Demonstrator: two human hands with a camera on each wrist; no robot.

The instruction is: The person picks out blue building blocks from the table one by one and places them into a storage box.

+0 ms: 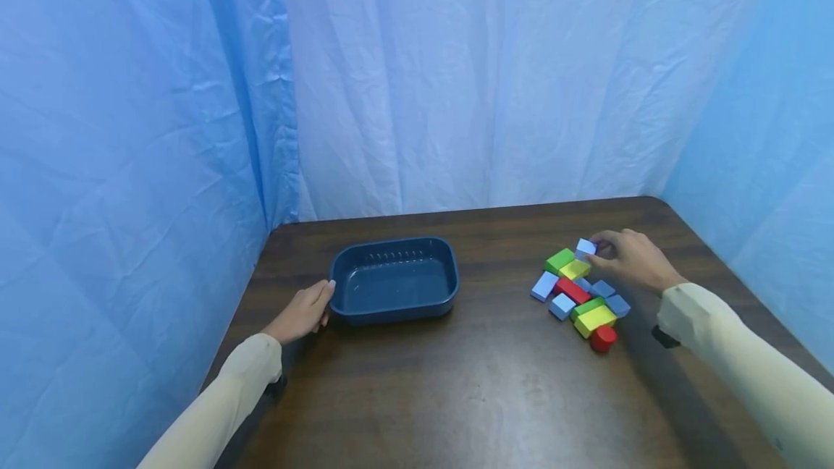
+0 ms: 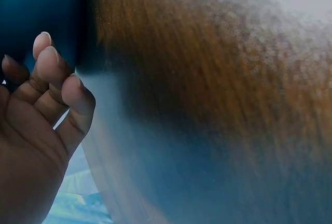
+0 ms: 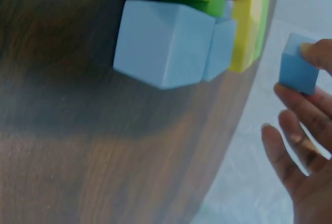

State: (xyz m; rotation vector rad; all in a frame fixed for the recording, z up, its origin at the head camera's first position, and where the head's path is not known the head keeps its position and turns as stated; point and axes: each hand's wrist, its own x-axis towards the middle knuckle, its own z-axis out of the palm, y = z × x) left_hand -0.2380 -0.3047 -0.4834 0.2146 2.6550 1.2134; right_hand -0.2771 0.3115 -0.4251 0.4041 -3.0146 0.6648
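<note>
In the head view my right hand (image 1: 630, 258) pinches a light blue cube block (image 1: 586, 246) between thumb and fingers at the far end of a cluster of blocks. The right wrist view has this block (image 3: 299, 64) held up off the table, the other fingers spread loosely below it. My left hand (image 1: 302, 312) is at the left end of a dark blue rectangular tray (image 1: 391, 315), gripping its rim. Its curled fingers (image 2: 54, 68) sit against the tray's side in the left wrist view. Inside, the tray shows only its bare floor.
Green block (image 1: 559, 260), yellow block (image 1: 596, 320), red block (image 1: 572, 291) and several blue blocks lie close together on the right of the brown wooden table (image 1: 417, 396). A red cylinder (image 1: 603, 339) stands at their near end. Blue curtains (image 1: 469, 78) hang around the table.
</note>
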